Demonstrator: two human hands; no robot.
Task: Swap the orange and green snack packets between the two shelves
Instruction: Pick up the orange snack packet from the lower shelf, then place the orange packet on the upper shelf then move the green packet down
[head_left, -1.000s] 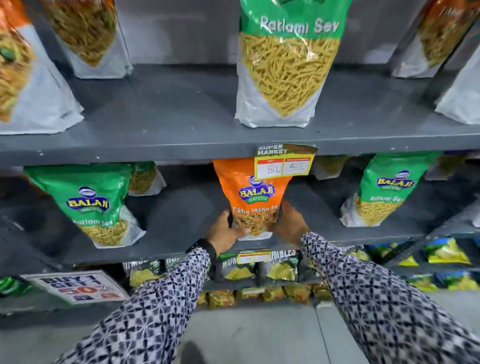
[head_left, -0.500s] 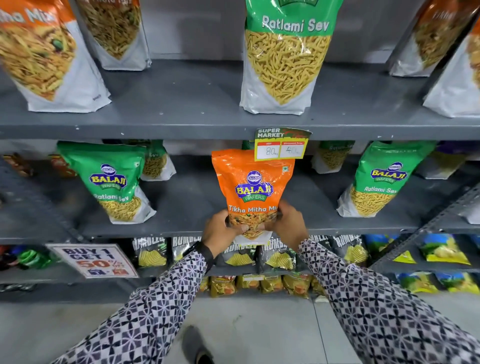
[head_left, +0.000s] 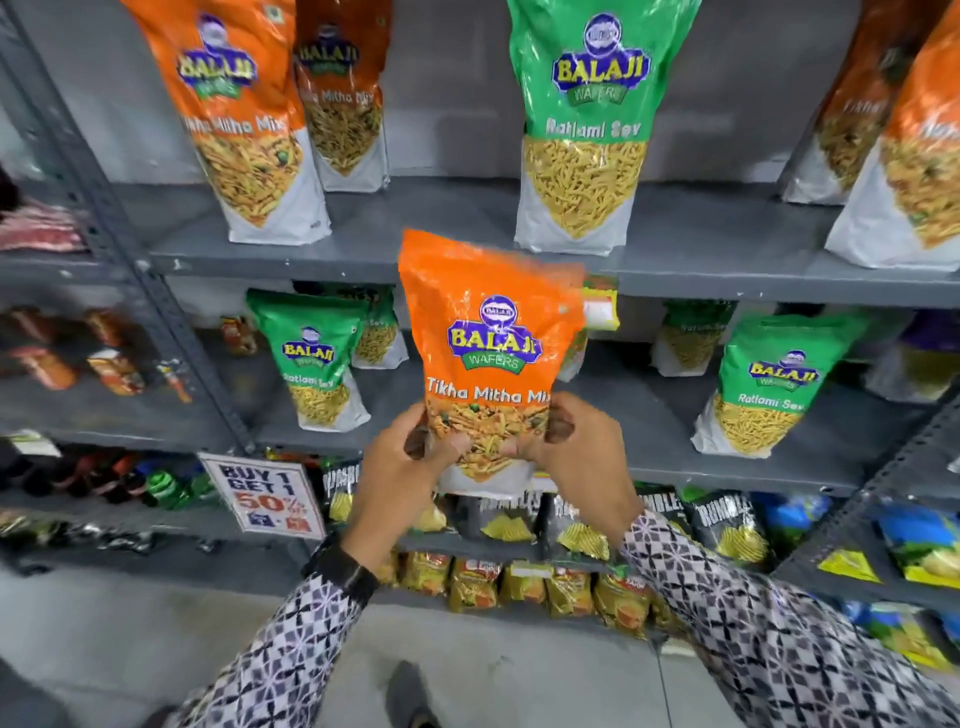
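I hold an orange Tikha Mitha Mix packet (head_left: 488, 332) upright in front of the shelves, off any shelf. My left hand (head_left: 400, 473) grips its lower left corner and my right hand (head_left: 582, 457) grips its lower right corner. On the upper shelf (head_left: 447, 260) stands a green Ratlami Sev packet (head_left: 587, 130), with orange packets to its left (head_left: 234, 119) and right (head_left: 904, 156). The lower shelf (head_left: 665, 457) carries green packets at left (head_left: 311, 358) and right (head_left: 769, 384), with more green ones behind them.
A price tag (head_left: 601, 309) hangs on the upper shelf edge, partly behind the held packet. A "Buy 1 Get 1" sign (head_left: 262, 499) hangs at lower left. Black and yellow snack packs (head_left: 576, 535) fill the rows below. A slotted shelf post (head_left: 156, 306) stands left.
Both hands have lifted the orange packet off the lower shelf and out toward me, raising it to the level of the upper shelf edge. My view has tilted upward.
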